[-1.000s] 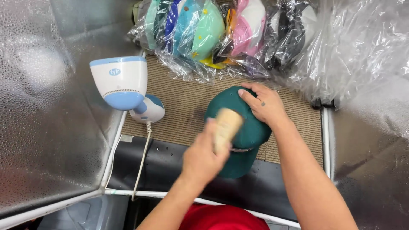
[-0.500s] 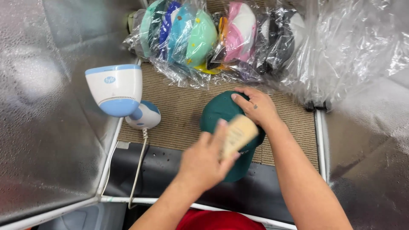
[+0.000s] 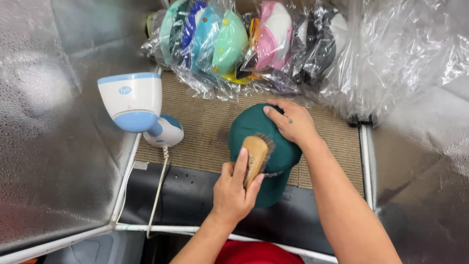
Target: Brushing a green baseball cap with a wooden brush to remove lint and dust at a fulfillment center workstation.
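Leftmost, a silvery foil-like wall [image 3: 44,122] closes off the work space, beaded with droplets; beside it a white and blue handheld steamer [image 3: 137,105] stands at the edge of a tan woven mat [image 3: 205,127], its white cord [image 3: 159,188] trailing down over a dark sheet [image 3: 185,195] toward the near rail; behind the mat, a row of caps in clear plastic bags [image 3: 229,44] leans along the back, in green, blue, mint, pink and black; nearer the middle, the left hand [image 3: 234,190] is closed around a wooden brush [image 3: 255,156], index finger laid along its back, bristles pressed down on the green cap [image 3: 254,127]; that cap lies crown-up, partly on the mat and partly on the dark sheet, brim pointing toward the person; just to the right, the right hand [image 3: 290,122] rests flat on the crown's far side, fingers spread and pressing it down rather than pinching it; farther right, crumpled clear plastic sheeting [image 3: 415,54] hangs over another silvery panel [image 3: 430,186]; at the bottom edge, a patch of red clothing [image 3: 254,254] shows between the forearms.
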